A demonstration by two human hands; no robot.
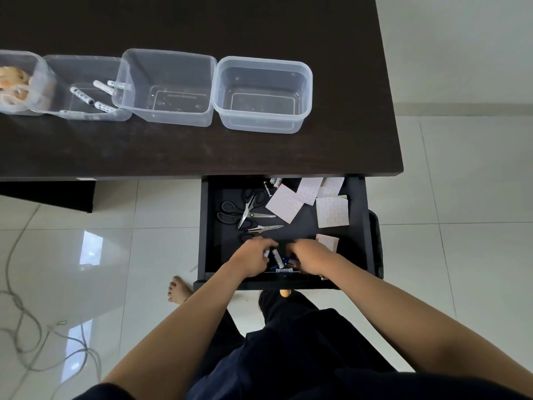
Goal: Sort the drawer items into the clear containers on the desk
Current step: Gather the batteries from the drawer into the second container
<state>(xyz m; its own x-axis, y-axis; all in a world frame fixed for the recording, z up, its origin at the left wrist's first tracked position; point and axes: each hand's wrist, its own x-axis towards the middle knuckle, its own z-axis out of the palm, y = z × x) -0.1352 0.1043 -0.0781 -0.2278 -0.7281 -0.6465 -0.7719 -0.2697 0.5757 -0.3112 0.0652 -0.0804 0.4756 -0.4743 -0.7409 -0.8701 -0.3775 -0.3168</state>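
Both hands are down in the open black drawer (pixel 357 226) at its near edge. My left hand (pixel 253 256) is curled around white batteries (pixel 275 256). My right hand (pixel 310 252) rests fingers-down on a heap of batteries beside it; what it holds is hidden. Further back in the drawer lie several scissors (pixel 248 215) and several pale patterned paper squares (pixel 284 202). On the dark desk stands a row of clear containers: one with rubber bands (pixel 14 82), one with batteries (pixel 86 95), and two bare ones (pixel 167 88) (pixel 264 95).
The desk's (pixel 202 148) front edge overhangs the back of the drawer. A bare foot (pixel 178 290) stands on the white tiled floor left of the drawer. Grey cables (pixel 26 321) trail across the floor at the far left.
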